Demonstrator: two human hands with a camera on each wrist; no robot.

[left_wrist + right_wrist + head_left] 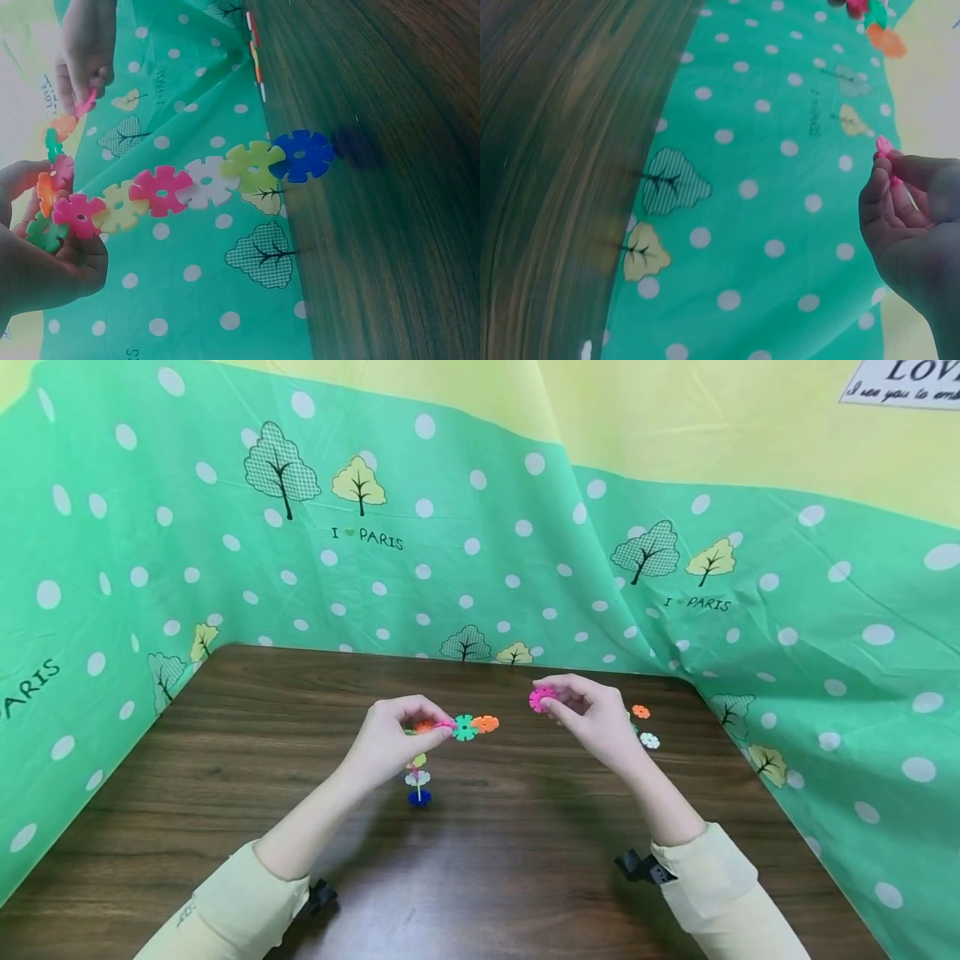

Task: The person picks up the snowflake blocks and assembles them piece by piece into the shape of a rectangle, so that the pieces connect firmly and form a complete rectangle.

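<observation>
My left hand [390,735] pinches a chain of linked plastic snowflake discs by a pink disc. To the right of its fingertips a green disc [464,727] and an orange disc [487,724] stick out. Below the hand, the rest of the chain hangs down in pink, yellow, white and lime, ending in a blue disc [301,156] low over the table. My right hand [588,714] holds a separate pink snowflake disc [540,697] between thumb and fingers. In the head view, a gap separates this disc from the chain's orange end.
Beyond my right hand, several loose discs lie on the brown wooden table [495,877], among them an orange one [641,712] and a white one [649,741]; the hand partly hides others. A green dotted cloth [420,568] hangs behind and beside the table.
</observation>
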